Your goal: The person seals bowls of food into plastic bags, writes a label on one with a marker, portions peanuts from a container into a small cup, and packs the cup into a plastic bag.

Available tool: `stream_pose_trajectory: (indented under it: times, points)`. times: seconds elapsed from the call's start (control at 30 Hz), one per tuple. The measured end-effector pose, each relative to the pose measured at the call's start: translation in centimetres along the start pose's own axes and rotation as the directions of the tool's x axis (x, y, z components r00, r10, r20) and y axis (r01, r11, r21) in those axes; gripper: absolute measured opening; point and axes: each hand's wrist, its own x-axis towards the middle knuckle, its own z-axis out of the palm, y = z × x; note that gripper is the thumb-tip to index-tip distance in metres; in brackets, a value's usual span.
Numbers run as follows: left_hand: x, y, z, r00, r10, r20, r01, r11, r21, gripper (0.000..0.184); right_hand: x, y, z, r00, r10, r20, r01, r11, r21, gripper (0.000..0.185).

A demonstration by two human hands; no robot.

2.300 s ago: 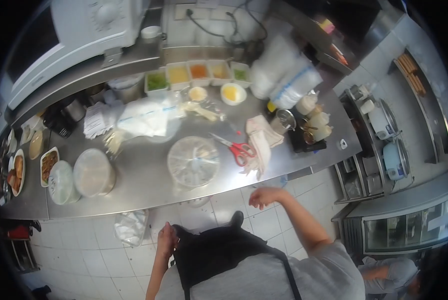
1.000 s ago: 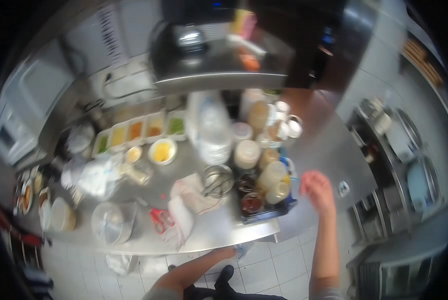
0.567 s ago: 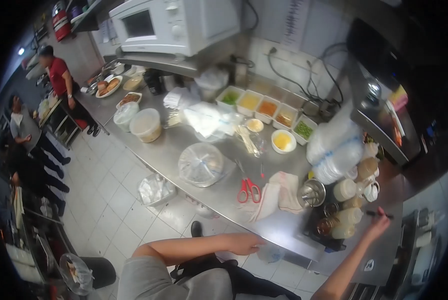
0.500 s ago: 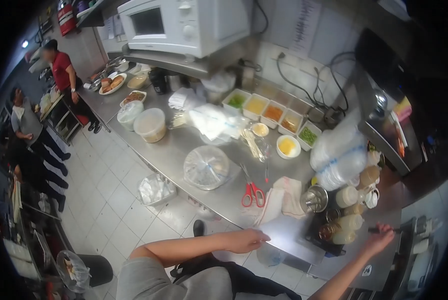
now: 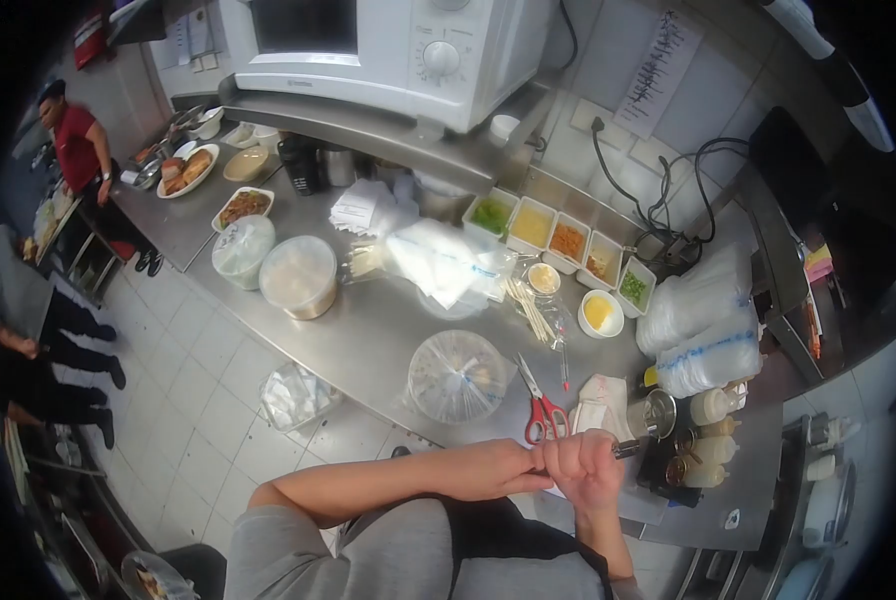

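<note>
My right hand (image 5: 583,470) is closed in a fist at the counter's near edge. From its right side pokes the end of a dark, handle-like thing (image 5: 625,449) with a shiny part; the rest is hidden. My left hand (image 5: 493,470) meets it, fingers curled against the right hand, and what they hold is hidden. Just beyond both hands lie red-handled scissors (image 5: 545,415), blades pointing away. A folded cloth (image 5: 600,404) is beside the scissors. To their left stands a round tub covered in clear plastic (image 5: 457,377).
White containers of chopped food (image 5: 568,240) line the back of the steel counter (image 5: 358,345). Squeeze bottles (image 5: 710,450) and stacked plastic lids (image 5: 703,350) stand right. A microwave (image 5: 398,55) overhangs the counter. One person in red (image 5: 80,150) and others stand at left.
My right hand has come left from beyond the bottles to meet my left hand, bringing the dark handle-like thing. My left hand has shifted slightly. The view has also moved.
</note>
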Motion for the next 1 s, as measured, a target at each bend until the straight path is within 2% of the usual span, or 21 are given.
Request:
stream_pose_trajectory:
  times: [0.03,0.07,0.1,0.13,0.17,0.2,0.23,0.27,0.33,0.4,0.43,0.5,0.57,0.63,0.67,0.73,0.8,0.87,0.9,0.97,1.0]
  points:
    - [-0.7,-0.4,-1.2,0.995,0.019,0.099,-0.007,0.993,-0.117,0.035,0.8,0.0,0.7,0.999,-0.004,0.052,0.002,0.999,0.052,0.042]
    - [-1.6,-0.9,-2.2,0.980,0.047,0.193,-0.001,0.972,-0.233,0.036,1.3,-1.6,-0.2,0.991,-0.122,-0.050,0.129,0.979,0.159,0.042]
    - [-2.9,-2.4,-3.1,0.980,0.004,0.200,0.033,0.983,-0.182,0.036,1.7,-4.0,-1.5,0.961,-0.228,-0.158,0.262,0.932,0.249,0.042]
    - [-4.2,-4.3,-3.9,0.978,-0.039,0.204,0.066,0.990,-0.128,0.036,2.9,-5.7,-1.7,0.937,-0.299,-0.181,0.329,0.930,0.166,0.042]
    - [-5.1,-5.5,-5.2,0.984,-0.179,0.023,0.180,0.961,-0.212,0.034,3.7,-6.8,-1.8,0.907,-0.372,-0.198,0.394,0.915,0.083,0.042]
    - [-5.8,-6.7,-6.6,0.933,-0.331,-0.143,0.274,0.909,-0.313,0.033,3.3,-5.6,-3.7,0.922,-0.240,-0.303,0.245,0.969,-0.022,0.040]
    - [-6.0,-8.6,-8.2,0.876,-0.301,-0.378,0.286,0.953,-0.097,0.031,3.9,-4.0,-3.9,0.895,-0.076,-0.439,-0.121,0.907,-0.404,0.038]
    - [-5.8,-10.7,-9.6,0.785,-0.207,-0.585,0.334,0.935,0.117,0.029,4.6,-2.0,-3.8,0.792,0.014,-0.611,-0.495,0.600,-0.628,0.036]
    - [-5.6,-13.9,-11.0,0.703,-0.235,-0.671,0.408,0.906,0.111,0.026,5.0,2.7,-6.7,0.784,0.398,-0.476,-0.582,0.207,-0.786,0.031]
    - [-5.0,-14.7,-10.9,0.712,-0.327,-0.621,0.443,0.896,0.036,0.026,5.5,5.6,-5.5,0.686,0.436,-0.582,-0.631,-0.041,-0.774,0.030]
    - [-4.8,-14.8,-10.9,0.718,-0.415,-0.558,0.482,0.876,-0.031,0.026,5.1,6.7,-6.6,0.687,0.441,-0.578,-0.627,-0.044,-0.778,0.030]
    - [-4.8,-14.9,-10.9,0.713,-0.412,-0.567,0.503,0.864,0.004,0.024,4.6,9.0,-8.5,0.772,0.414,-0.483,-0.572,0.122,-0.811,0.035]
    - [-5.2,-14.9,-10.7,0.711,-0.409,-0.572,0.522,0.852,0.040,0.022,5.0,8.8,-8.9,0.735,0.406,-0.543,-0.633,0.123,-0.764,0.035]
    - [-6.0,-15.0,-10.3,0.698,-0.582,-0.418,0.514,0.813,-0.274,0.021,6.4,8.2,-9.4,0.695,0.397,-0.600,-0.687,0.121,-0.716,0.034]
    - [-6.3,-14.9,-9.5,0.694,-0.585,-0.420,0.516,0.811,-0.277,0.021,7.1,7.9,-10.0,0.746,0.377,-0.550,-0.618,0.083,-0.781,0.035]
    - [-7.0,-14.3,-7.3,0.713,-0.605,-0.354,0.386,0.761,-0.522,0.021,9.2,7.1,-10.9,0.812,0.376,-0.447,-0.480,-0.008,-0.877,0.033]
    - [-7.2,-13.1,-5.0,0.649,-0.691,-0.318,0.492,0.701,-0.516,0.021,11.3,6.9,-12.9,0.835,0.441,-0.328,-0.368,0.006,-0.930,0.031]
    - [-6.8,-11.6,-2.7,0.669,-0.651,-0.359,0.487,0.749,-0.450,0.022,13.4,6.5,-13.4,0.841,0.528,-0.120,-0.181,0.065,-0.981,0.029]
    - [-6.5,-11.1,-1.7,0.666,-0.654,-0.359,0.489,0.746,-0.452,0.022,14.5,6.5,-13.7,0.840,0.530,-0.119,-0.181,0.068,-0.981,0.029]
    - [-6.0,-10.6,-0.2,0.745,-0.562,-0.358,0.516,0.827,-0.224,0.022,16.2,6.5,-14.1,0.764,0.644,0.045,-0.016,0.088,-0.996,0.028]
    - [-5.7,-10.4,-0.3,0.777,-0.502,-0.380,0.505,0.857,-0.101,0.018,16.6,6.4,-14.1,0.761,0.647,0.046,-0.018,0.092,-0.996,0.028]
